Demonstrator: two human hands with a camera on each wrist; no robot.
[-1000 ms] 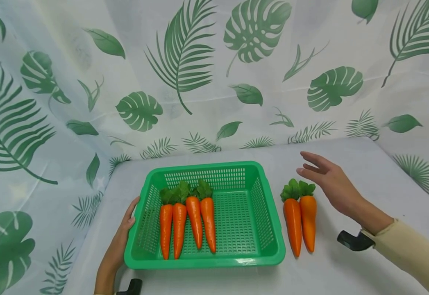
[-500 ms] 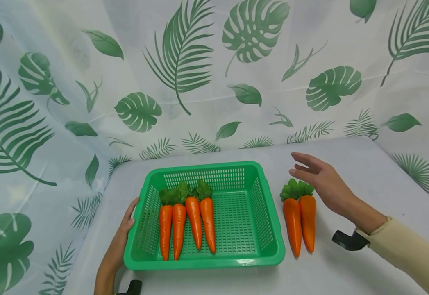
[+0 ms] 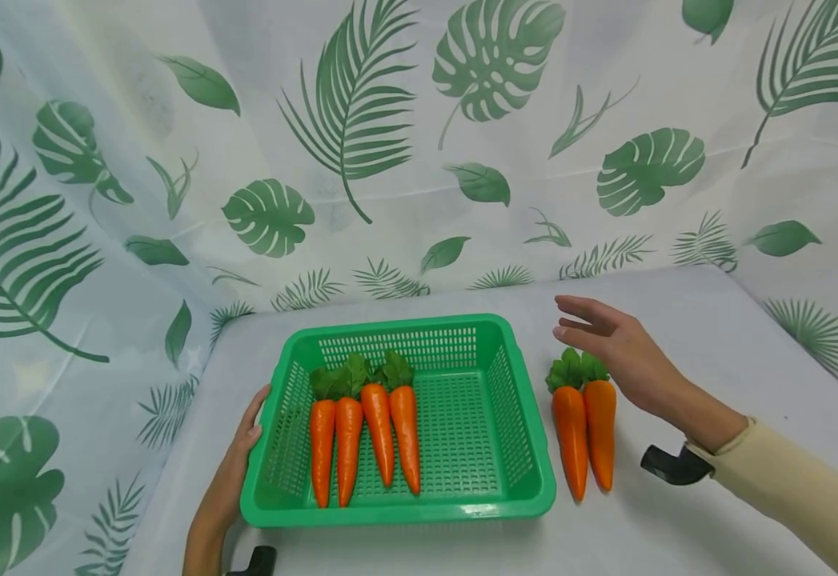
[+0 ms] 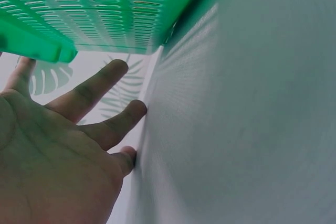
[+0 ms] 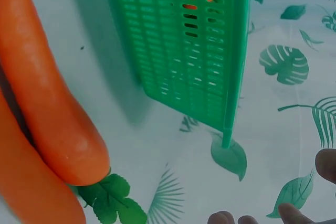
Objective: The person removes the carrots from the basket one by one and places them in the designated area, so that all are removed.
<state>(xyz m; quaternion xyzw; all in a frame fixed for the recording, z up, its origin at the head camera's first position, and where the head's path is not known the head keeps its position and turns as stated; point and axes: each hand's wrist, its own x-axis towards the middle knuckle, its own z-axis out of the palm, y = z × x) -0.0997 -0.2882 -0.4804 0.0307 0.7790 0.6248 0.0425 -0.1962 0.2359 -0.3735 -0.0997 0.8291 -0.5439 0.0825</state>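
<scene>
A green plastic basket (image 3: 479,510) holds several carrots (image 3: 378,432) side by side, leafy tops toward its far wall. My left hand (image 3: 230,472) touches the basket's left rim; in the left wrist view its fingers spread straight beneath the rim, beside the slotted wall. Two more carrots, a left one (image 3: 571,440) and a right one (image 3: 602,432), lie together on the white table just right of the basket. Over their leaves hovers my right hand (image 3: 627,356), fingers extended toward the left and nothing held. The right wrist view catches only its fingertips, apart from the carrots.
A white cloth covers the table (image 3: 685,320). Leaf-printed sheeting (image 3: 404,208) rises behind and on both sides. The basket's right wall (image 5: 184,51) stands between the loose carrots and those inside.
My right hand has drifted left, from beside the loose carrots' leaves to above them. The left hand, basket and carrots have stayed in place.
</scene>
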